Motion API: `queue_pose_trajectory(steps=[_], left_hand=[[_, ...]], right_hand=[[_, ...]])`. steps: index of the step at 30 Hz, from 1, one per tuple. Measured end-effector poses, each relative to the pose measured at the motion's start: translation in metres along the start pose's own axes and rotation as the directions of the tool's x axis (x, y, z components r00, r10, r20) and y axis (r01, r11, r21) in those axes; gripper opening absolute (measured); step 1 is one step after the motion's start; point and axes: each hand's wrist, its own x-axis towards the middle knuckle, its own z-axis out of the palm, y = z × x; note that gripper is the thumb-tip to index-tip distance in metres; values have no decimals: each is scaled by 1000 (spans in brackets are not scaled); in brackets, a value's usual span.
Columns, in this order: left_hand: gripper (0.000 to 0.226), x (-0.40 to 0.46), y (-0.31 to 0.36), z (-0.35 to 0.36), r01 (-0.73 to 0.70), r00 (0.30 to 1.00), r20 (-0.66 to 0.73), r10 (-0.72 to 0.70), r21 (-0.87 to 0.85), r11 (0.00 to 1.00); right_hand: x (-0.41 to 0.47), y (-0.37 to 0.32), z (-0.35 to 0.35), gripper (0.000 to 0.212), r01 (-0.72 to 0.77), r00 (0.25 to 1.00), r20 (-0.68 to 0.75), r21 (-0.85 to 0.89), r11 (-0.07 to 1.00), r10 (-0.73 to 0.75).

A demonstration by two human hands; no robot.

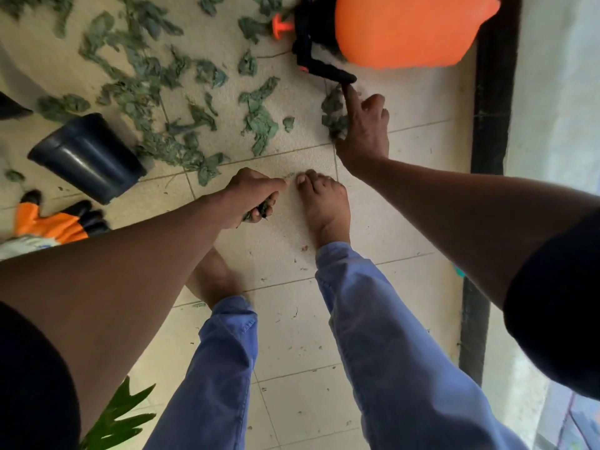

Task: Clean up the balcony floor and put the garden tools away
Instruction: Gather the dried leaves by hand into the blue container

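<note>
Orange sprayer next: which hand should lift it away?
Right. The right hand has its index finger at the sprayer handle, while the left hand grips picked-up leaves and is farther away.

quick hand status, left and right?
Left hand: closed on a clump of leaves.
Right hand: index finger extended to the sprayer handle, holding nothing clearly.
</note>
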Motion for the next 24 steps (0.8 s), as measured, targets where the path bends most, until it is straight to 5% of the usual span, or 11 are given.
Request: queue_pose_trajectory(steps=[2,4,6,10,14,24], left_hand=[[40,-1,1,-2,2,1000,2,-2,0,1000],[41,-2,-1,-5,7,1000,8,-7,-8,1000],[41,-4,-4,-6,14,1000,10,-14,-17,1000],[40,-6,-10,-11,31,999,14,-30,-31,999],[40,-6,-17,-16,47,999,15,-46,-63,997],[39,-6,-39,-33,97,995,16,-96,-188,977]], right_hand=[[-15,-15,-17,84,22,999,28,25,999,-22],[-57,-40,-44,55,27,974,223,80,996,-44],[-92,-62,-82,37,97,968,218,128,987,-124],[-91,-55,-56,42,217,968,122,22,976,-218],[-17,-45,-1,67,161,983,97,-45,986,-156],[-4,-50,34,50,333,943,101,-291,897,-318]])
